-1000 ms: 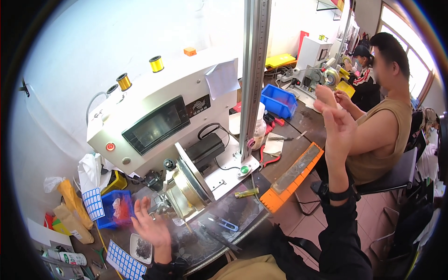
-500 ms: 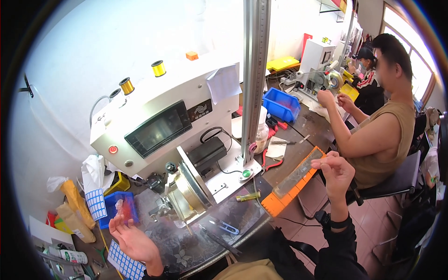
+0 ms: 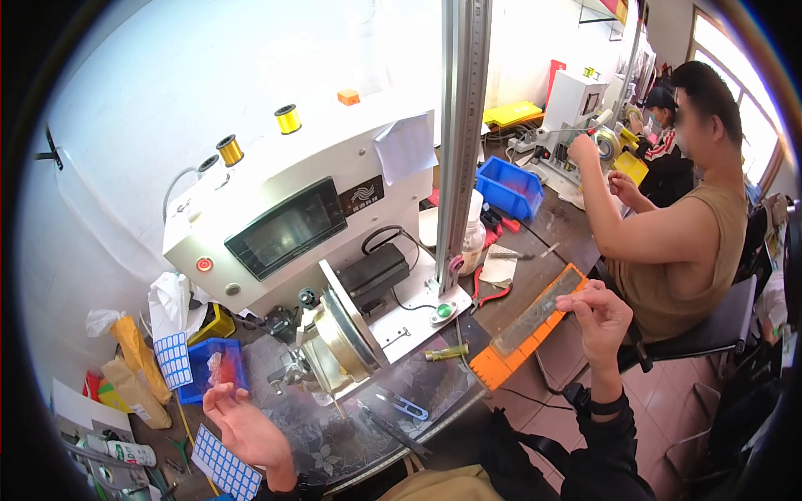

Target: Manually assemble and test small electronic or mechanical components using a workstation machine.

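My left hand (image 3: 249, 430) hovers palm-up at the lower left, empty, its fingers apart and loosely curled. Beside it are a blue bin (image 3: 237, 367) with small reddish items and a sheet of blue-edged labels (image 3: 224, 468). On the right, my right hand (image 3: 603, 321) is raised over the end of an orange tray (image 3: 499, 367) bearing a grey strip (image 3: 528, 324). Its thumb and forefinger are pinched together; anything between them is too fine to make out. Between the hands stands a white winding machine (image 3: 196, 242) with a round metal spindle head (image 3: 338, 355).
Blue thread snips (image 3: 409, 407), dark tweezers (image 3: 383, 426) and a yellow-green tube (image 3: 446, 353) lie near the table edge. Red-handled pliers (image 3: 491, 294) sit by a metal upright (image 3: 464, 142). A co-worker (image 3: 677, 225) sits at the right, near another blue bin (image 3: 508, 188).
The view has shifted slightly. My left hand has moved a little to the right, its fingers curling slightly more; my right hand stays pinched. The co-worker's nearer hand has risen toward their machine.
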Demonstrator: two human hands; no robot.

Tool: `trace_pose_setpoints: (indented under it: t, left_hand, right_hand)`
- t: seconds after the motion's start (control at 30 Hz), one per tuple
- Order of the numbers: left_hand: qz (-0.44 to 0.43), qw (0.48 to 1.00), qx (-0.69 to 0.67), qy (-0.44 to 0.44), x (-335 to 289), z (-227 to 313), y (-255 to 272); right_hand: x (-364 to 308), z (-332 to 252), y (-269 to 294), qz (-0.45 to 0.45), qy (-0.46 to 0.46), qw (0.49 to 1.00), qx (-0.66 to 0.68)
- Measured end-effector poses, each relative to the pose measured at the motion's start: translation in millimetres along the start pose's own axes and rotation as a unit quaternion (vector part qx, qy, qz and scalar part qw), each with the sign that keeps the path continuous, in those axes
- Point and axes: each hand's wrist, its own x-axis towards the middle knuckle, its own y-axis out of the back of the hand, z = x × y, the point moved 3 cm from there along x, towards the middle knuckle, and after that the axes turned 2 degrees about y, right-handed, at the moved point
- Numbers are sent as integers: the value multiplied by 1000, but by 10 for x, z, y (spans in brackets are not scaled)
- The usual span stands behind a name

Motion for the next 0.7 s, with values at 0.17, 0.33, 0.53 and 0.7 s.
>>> trace_pose_setpoints:
  t: [0.17,0.33,0.53,0.7]
  left_hand:
    - [5,1000,14,-14,-33,8,-26]
    - [-1,997,52,-53,-39,138,-51]
    - [-81,996,2,-34,-16,428,-154]
    - [-177,979,86,-51,-125,463,-446]
  right_hand:
    - [-4,7,-25,2,1,1000,15]
    - [-6,19,-24,-4,-3,1000,11]
    - [-11,40,-17,0,-12,1000,-2]
    - [-44,65,-7,-6,-15,1000,-9]
